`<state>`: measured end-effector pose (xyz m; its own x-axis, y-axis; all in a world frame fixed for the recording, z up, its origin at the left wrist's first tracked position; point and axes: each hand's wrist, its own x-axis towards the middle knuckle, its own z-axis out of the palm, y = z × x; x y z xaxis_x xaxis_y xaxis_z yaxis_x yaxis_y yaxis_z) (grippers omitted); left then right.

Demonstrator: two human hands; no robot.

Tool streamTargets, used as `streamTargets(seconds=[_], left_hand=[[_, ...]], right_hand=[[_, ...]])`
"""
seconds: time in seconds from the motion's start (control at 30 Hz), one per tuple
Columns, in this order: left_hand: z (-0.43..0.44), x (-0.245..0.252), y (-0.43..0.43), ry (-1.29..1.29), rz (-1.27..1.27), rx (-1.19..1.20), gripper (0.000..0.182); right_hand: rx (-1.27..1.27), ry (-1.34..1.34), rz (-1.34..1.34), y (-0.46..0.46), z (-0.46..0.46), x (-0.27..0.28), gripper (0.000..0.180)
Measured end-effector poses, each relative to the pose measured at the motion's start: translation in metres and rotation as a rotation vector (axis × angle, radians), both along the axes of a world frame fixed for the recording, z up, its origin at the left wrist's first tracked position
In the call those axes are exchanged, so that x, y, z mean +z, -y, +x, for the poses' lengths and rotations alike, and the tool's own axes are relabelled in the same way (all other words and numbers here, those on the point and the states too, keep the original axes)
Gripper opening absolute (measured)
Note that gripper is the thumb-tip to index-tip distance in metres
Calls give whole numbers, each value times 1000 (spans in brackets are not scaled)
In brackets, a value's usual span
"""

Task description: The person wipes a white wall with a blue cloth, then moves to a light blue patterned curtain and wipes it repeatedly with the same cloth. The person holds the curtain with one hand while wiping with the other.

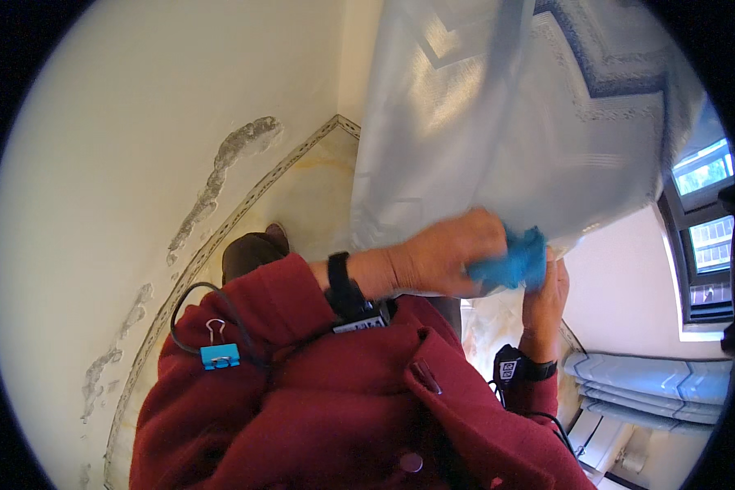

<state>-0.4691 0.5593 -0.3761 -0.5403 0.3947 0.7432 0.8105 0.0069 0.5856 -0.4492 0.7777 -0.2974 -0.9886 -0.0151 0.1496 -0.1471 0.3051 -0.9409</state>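
Observation:
A large sheet of pale grey patterned fabric [441,153] with dark zigzag lines hangs in front of me, from the top of the view down to my hands. My left hand [447,251] is closed around a crumpled blue cloth [514,260], pressed near the fabric's lower edge and slightly blurred. Close beside it, at the right, my right hand [546,291] grips the fabric's lower edge, its fingers partly hidden behind the fabric and the blue cloth. Both wrists carry black straps with small devices.
On the left, a cream wall [128,153] has peeling plaster above a patterned border strip [251,199]. A dark-framed window [701,233] is at the right. Folded grey-blue fabric [655,380] lies below it. A blue binder clip [220,356] holds a cable on my sleeve.

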Motion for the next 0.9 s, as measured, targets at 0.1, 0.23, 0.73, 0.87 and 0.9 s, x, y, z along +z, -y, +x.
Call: streamTargets(seconds=[0.1,0.23,0.73,0.87,0.9], left_hand=[[19,-6,6,-76,-426,-187,38],[25,-21,43,388,-777,-78,31],[6,-36,35,399,-427,152,31],[3,-27,-12,-36,-156,-6,31],[4,-30,-21,-141,-243,-164,28]], right_hand=[[-109,-3,138,5,-4,17,38],[-222,-143,-451,2,-12,47,45],[-263,-200,-364,-12,-23,82,46],[-250,-131,-462,-17,-23,63,43],[-208,-116,-522,-18,-22,58,41]])
